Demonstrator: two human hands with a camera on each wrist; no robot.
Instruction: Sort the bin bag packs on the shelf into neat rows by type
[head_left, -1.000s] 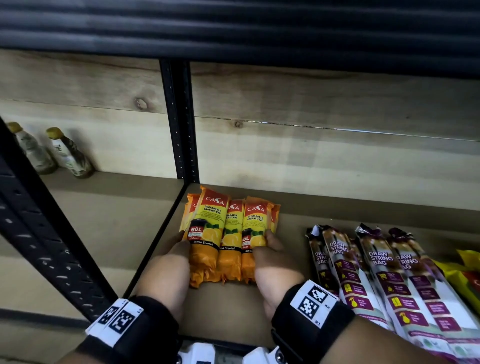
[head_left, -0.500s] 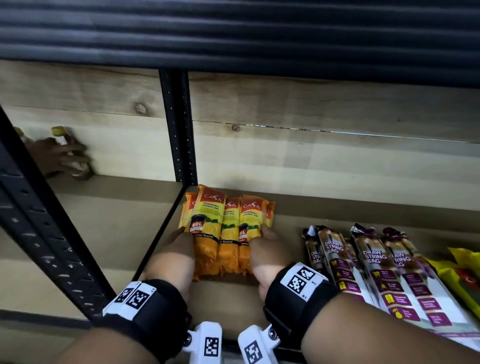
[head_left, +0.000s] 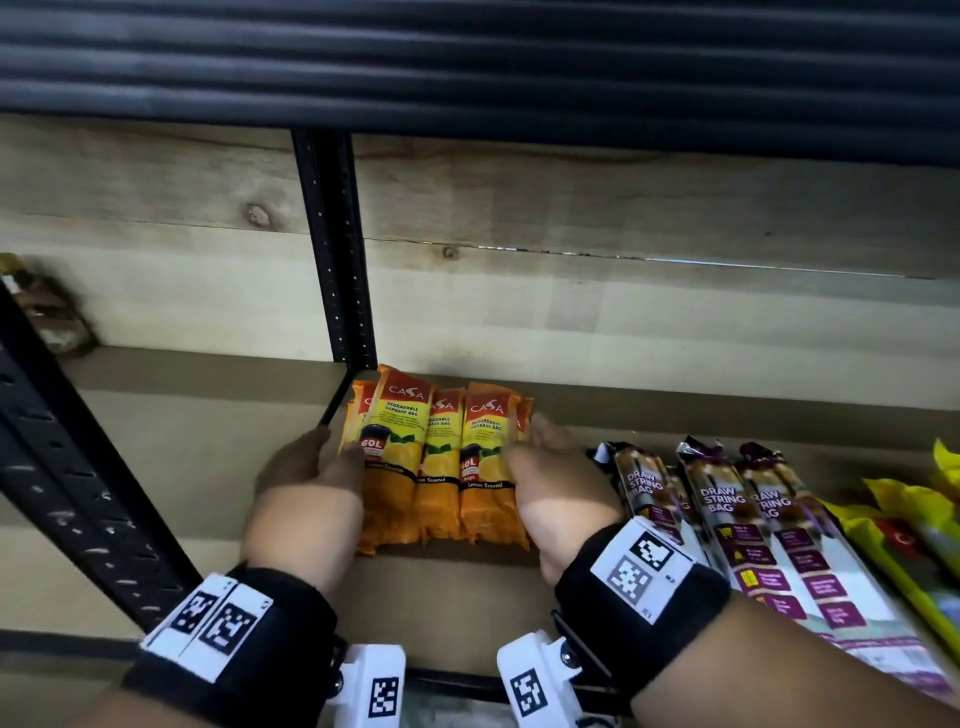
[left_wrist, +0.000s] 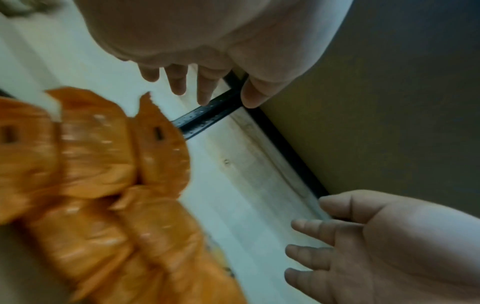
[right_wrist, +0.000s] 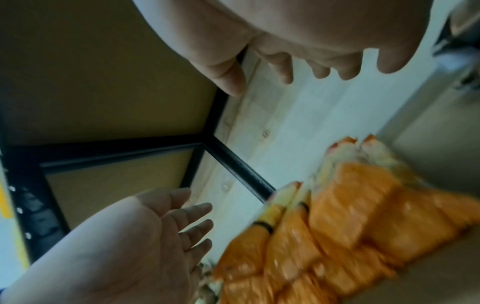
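Several orange Casa garbage bag packs (head_left: 447, 452) lie side by side at the left end of the wooden shelf (head_left: 457, 597), close to the black upright (head_left: 337, 249). My left hand (head_left: 311, 462) flanks the stack on its left, thumb over the outer pack. My right hand (head_left: 550, 457) flanks it on the right. The left wrist view shows my left hand (left_wrist: 197, 82) and right hand (left_wrist: 363, 246) with fingers straight, holding nothing, beside the blurred packs (left_wrist: 103, 185). In the right wrist view, my right hand (right_wrist: 298, 67) and left hand (right_wrist: 155, 236) look the same.
A row of purple-and-white draw string bag packs (head_left: 727, 509) lies to the right of my right hand. Yellow packs (head_left: 914, 519) sit at the far right. A slanted black post (head_left: 67, 467) stands at the front left. Something blurred (head_left: 47, 317) sits in the neighbouring bay.
The orange packs have slid back toward the upright and rear wall between my hands. My fingers now stand straight beside the stack. Another hand reached the bottles in the left bay.
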